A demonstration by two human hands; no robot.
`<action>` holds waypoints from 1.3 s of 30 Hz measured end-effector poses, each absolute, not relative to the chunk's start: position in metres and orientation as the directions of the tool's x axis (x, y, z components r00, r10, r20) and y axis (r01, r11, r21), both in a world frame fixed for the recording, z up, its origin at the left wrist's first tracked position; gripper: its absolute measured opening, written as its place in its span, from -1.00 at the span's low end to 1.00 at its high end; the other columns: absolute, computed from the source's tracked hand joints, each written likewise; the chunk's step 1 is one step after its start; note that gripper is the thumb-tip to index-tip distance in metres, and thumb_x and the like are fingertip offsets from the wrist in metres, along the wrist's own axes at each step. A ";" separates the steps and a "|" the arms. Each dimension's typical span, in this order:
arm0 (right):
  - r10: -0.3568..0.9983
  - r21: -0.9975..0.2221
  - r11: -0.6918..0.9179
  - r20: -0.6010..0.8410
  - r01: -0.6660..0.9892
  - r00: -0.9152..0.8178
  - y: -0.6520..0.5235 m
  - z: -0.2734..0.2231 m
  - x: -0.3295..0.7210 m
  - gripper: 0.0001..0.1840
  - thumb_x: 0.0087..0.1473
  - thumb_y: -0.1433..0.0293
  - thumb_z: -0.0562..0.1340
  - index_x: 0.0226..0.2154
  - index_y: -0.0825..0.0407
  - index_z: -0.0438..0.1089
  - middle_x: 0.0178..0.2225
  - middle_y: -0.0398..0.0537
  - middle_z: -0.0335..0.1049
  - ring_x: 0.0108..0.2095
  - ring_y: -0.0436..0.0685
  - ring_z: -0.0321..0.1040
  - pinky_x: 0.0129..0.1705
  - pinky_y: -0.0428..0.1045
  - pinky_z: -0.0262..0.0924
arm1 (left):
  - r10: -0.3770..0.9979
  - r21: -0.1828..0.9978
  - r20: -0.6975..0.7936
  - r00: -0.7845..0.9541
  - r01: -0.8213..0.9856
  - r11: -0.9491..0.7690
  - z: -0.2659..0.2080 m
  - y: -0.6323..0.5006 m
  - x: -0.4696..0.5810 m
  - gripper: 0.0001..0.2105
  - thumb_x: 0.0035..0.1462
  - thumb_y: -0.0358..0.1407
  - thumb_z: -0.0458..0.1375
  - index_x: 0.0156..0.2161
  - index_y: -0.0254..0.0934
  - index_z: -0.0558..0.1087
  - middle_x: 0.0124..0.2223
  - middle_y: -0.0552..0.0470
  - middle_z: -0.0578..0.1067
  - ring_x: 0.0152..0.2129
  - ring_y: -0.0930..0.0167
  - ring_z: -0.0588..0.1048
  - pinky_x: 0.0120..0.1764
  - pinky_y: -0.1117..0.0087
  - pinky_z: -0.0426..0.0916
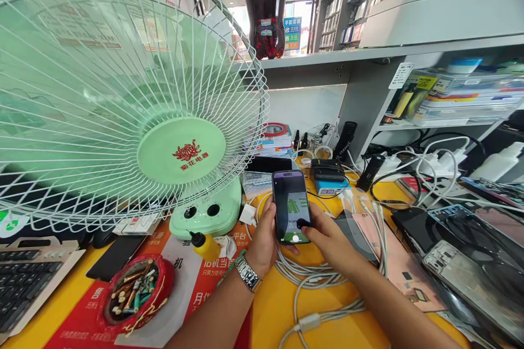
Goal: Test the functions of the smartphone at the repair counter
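Two bare hands share one phone (pixel 290 207) above the middle of the yellow table (pixel 282 311). The left hand (pixel 262 242), with a metal wristwatch (pixel 248 272) on its wrist, has its grip clamped round the phone's lower left edge, fingers behind and thumb along the side. The right hand (pixel 329 237) supports the lower right corner, its grip closed loosely there, with the thumb pressed on the lit screen near the bottom. The phone stands nearly upright, screen toward the camera, just over a tangle of white cables (pixel 311 278).

Down at the left, a round red tin (pixel 137 294) holds a heap of small metal pieces and odd parts. Beside it lies a small yellow bottle (pixel 204 244) with a black cap, near the base of a pale green desk fan (pixel 123 109) whose wire cage fills the left side. A black keyboard (pixel 28 278) sits at the far left edge. To the right lie opened phone frames (pixel 462 267) and a dark tray. Behind the phone is a small black device with a blue base (pixel 327 177). A dark cola bottle (pixel 265 5) stands on the shelf above, and stacked boxes fill the shelving at the right.
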State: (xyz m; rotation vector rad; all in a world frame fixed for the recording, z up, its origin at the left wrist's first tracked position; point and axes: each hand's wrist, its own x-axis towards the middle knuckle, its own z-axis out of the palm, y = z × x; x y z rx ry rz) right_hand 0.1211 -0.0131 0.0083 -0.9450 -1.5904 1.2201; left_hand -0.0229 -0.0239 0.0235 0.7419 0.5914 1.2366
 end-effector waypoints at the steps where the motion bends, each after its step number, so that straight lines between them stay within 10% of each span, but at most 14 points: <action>1: 0.933 -0.975 0.220 0.197 0.043 -0.301 -0.012 0.008 0.122 -0.65 -0.04 0.45 0.11 -0.13 -0.02 0.29 -0.25 -0.10 0.35 -0.20 0.15 0.27 -0.14 0.03 0.17 | 0.971 0.774 -0.005 0.238 -0.614 0.155 0.023 -0.024 -0.023 -0.53 0.19 -0.08 0.00 0.19 -0.12 0.19 -0.15 -0.05 0.47 -0.42 0.36 0.47 -0.47 0.38 0.45; 13: 0.917 -0.979 0.195 0.206 -0.065 -0.343 -0.013 0.008 0.123 -0.52 -0.06 0.53 0.11 -0.02 -0.03 0.28 -0.10 -0.06 0.40 -0.13 0.17 0.32 -0.08 0.08 0.20 | 0.976 0.775 0.021 0.215 -0.621 0.120 0.022 -0.023 -0.023 -0.61 0.25 -0.13 -0.06 0.15 -0.14 0.24 -0.03 -0.07 0.44 -0.33 0.33 0.48 -0.42 0.37 0.46; 26: 0.924 -0.838 0.362 0.267 0.408 -0.272 -0.024 0.015 0.116 -0.48 -0.04 0.46 0.20 0.02 -0.03 0.11 -0.08 0.00 0.38 -0.12 0.23 0.35 -0.11 0.11 0.24 | 0.977 0.926 0.215 -0.009 -0.316 -0.207 0.004 -0.016 -0.029 -0.63 0.25 -0.08 -0.03 0.04 -0.22 0.39 0.06 -0.06 0.41 0.01 0.26 0.34 0.04 0.27 0.22; 39: 0.923 -0.790 0.379 0.285 0.482 -0.259 -0.025 0.014 0.115 -0.50 -0.03 0.43 0.20 0.00 -0.02 0.11 -0.10 0.01 0.39 -0.15 0.23 0.36 -0.13 0.09 0.24 | 0.974 0.915 0.226 0.015 -0.348 -0.206 0.002 -0.019 -0.028 -0.65 0.30 -0.14 -0.10 0.07 -0.22 0.35 0.07 -0.03 0.40 0.01 0.29 0.33 0.01 0.30 0.25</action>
